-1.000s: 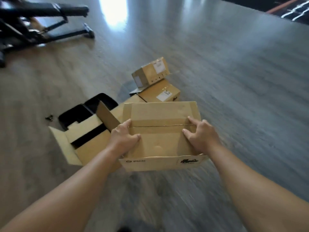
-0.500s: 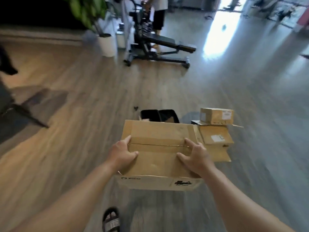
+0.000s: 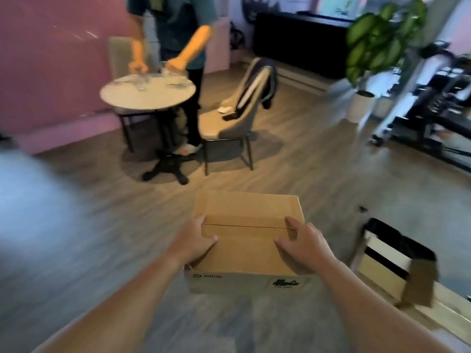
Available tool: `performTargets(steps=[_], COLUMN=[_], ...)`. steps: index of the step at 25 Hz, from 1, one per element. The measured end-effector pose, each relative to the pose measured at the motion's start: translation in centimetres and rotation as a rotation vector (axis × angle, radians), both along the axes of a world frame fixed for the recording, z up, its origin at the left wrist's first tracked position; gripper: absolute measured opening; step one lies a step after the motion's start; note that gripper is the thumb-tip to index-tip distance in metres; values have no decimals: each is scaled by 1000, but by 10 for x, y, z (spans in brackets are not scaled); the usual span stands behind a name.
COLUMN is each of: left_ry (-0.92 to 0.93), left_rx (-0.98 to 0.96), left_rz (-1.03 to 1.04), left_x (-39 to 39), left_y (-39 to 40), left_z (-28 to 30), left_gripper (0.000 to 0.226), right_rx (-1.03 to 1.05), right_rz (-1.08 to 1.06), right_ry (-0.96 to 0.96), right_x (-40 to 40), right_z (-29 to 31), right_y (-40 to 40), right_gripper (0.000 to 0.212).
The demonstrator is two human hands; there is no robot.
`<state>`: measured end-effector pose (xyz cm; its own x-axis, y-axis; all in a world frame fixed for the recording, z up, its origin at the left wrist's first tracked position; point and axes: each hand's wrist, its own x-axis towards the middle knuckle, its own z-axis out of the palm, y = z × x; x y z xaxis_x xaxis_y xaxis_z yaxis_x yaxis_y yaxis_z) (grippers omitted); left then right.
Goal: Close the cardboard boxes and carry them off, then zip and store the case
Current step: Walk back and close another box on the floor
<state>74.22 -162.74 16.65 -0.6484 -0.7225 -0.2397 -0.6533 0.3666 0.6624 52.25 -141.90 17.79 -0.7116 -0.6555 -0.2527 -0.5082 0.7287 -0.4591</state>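
A brown cardboard box (image 3: 246,240) with its top flaps folded shut hangs in front of me above the floor. My left hand (image 3: 197,242) grips its left side with the thumb on the lid. On the right side my right hand (image 3: 303,247) does the same. A second cardboard box (image 3: 382,266) stands on the floor at the right with its flaps open. Behind it lies the open black case (image 3: 382,226), partly hidden by that box.
Ahead stand a round table (image 3: 147,94) on a black pedestal and a grey chair (image 3: 229,123) with a jacket over it. A person (image 3: 178,34) stands at the table. A potted plant (image 3: 377,44) and exercise equipment (image 3: 433,110) fill the right.
I have turned left with the box held in both hands. The small boxes have left the view; the table, chair and person have come in. The open box now lies to my right.
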Motion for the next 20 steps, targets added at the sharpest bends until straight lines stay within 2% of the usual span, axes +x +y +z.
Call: performTargets(steps=[6, 9, 14, 20], left_ry=[-30, -52, -55, -56], left_rx=[-77, -76, -79, -84], left_rz=[313, 485, 713, 854], left_x=[192, 264, 337, 385], left_y=[-114, -155, -233, -360], left_z=[23, 28, 29, 41], left_gripper=[73, 67, 70, 77], right_rx=[-11, -25, -39, -57], right_rz=[316, 448, 648, 837], right_ry=[-20, -49, -38, -14], right_x=[143, 199, 261, 302], right_z=[14, 21, 22, 24], right_y=[-185, -268, -408, -586], right_gripper=[86, 85, 80, 73])
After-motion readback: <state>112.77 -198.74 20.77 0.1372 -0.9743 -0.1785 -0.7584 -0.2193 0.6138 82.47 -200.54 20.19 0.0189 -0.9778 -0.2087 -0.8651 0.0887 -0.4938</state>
